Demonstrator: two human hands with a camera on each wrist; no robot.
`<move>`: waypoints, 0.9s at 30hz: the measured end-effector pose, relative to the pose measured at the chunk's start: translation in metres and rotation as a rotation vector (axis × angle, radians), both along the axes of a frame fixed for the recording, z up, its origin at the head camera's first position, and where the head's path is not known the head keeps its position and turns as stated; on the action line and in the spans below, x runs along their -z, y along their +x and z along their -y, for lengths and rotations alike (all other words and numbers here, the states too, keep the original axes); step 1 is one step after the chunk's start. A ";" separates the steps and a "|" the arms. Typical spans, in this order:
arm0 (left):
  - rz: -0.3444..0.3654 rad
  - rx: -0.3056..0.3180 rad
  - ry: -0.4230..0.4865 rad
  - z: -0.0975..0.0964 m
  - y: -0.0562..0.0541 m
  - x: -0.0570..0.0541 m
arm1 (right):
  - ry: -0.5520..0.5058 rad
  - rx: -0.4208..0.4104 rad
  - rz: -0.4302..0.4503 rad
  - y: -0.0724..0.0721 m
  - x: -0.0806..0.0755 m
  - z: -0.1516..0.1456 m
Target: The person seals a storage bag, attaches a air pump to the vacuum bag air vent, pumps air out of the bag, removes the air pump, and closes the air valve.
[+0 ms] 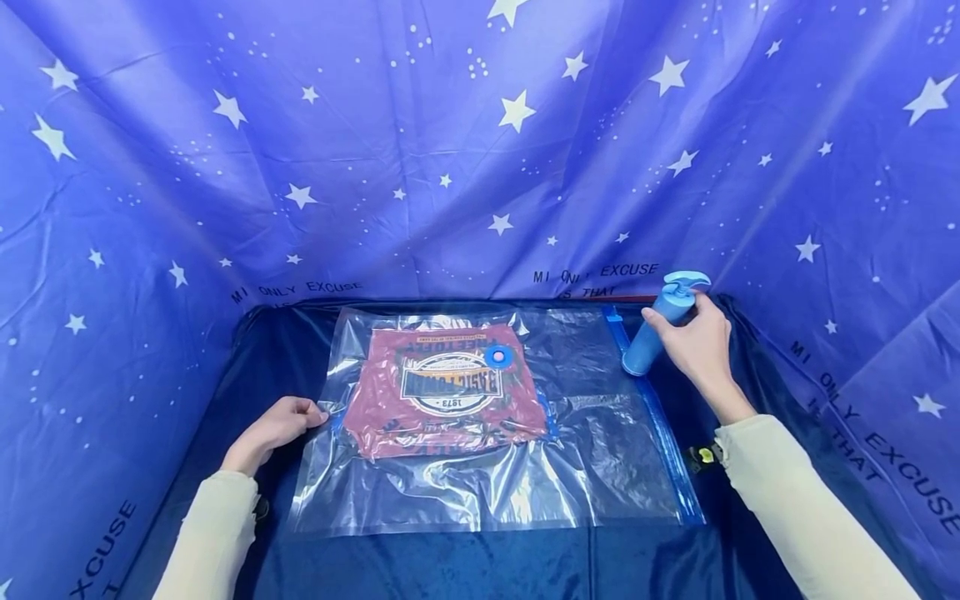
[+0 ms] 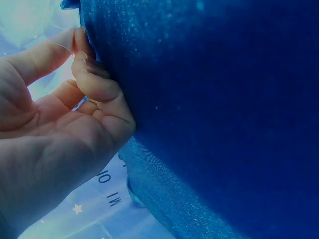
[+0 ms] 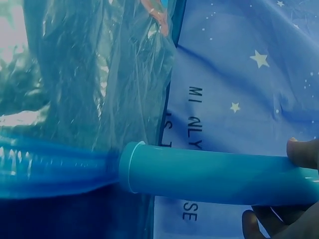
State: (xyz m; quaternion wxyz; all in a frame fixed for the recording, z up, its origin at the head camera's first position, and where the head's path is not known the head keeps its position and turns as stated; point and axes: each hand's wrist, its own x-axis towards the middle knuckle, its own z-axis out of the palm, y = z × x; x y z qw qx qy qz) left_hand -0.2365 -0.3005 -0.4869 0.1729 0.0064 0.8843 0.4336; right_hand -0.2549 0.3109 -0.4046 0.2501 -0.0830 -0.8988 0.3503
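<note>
A clear vacuum storage bag [image 1: 465, 500] lies flat on the dark blue cloth, with a folded red printed garment [image 1: 382, 392] inside its left half. Over the garment's upper right sits a round blue valve [image 1: 498, 357]. At the bag's left edge, my left hand [image 1: 273, 427] pinches the plastic between thumb and fingertips. My right hand [image 1: 703, 346] grips a blue hand pump [image 1: 647, 348] near its handle end. The pump's tube leans over the blue zip edge [image 1: 666, 450] of the bag; in the right wrist view its rimmed end [image 3: 132, 167] appears close to that edge.
Dark blue cloth [image 1: 420, 567] covers the table under the bag. Behind and on both sides hangs a purple-blue curtain [image 1: 375, 167] with white stars and lettering. A small dark and yellow item [image 1: 703, 456] lies by the right sleeve.
</note>
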 end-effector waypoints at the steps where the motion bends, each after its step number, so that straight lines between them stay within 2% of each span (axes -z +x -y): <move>1: 0.000 0.001 -0.003 0.000 0.000 0.000 | -0.001 0.005 0.002 0.001 0.001 -0.002; 18: 0.000 -0.003 -0.017 0.000 0.001 0.003 | -0.012 0.071 0.038 0.010 0.004 -0.029; 27: -0.001 -0.006 -0.015 -0.003 0.001 0.000 | -0.014 0.105 0.068 0.012 0.002 -0.044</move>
